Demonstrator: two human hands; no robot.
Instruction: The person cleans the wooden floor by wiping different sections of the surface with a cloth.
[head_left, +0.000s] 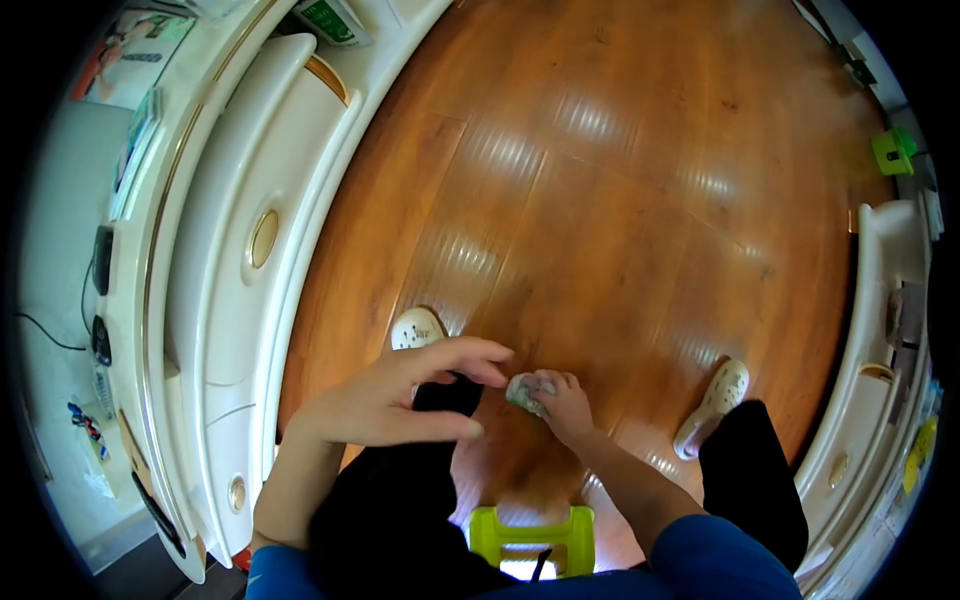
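My left hand hovers over my left leg, its thumb and fingers apart with nothing between them. To the right of it, my right hand is closed on a small crumpled pale grey-green cloth. The fingers cover part of the cloth, so its full shape is hidden. My left fingertips are close to the cloth but do not appear to grip it. Both hands are low over the wooden floor, between my knees.
A lime-green plastic stool is between my legs. White clogs are on my feet. A white cabinet with drawers runs along the left. Another white cabinet stands at right, with a green container beyond it.
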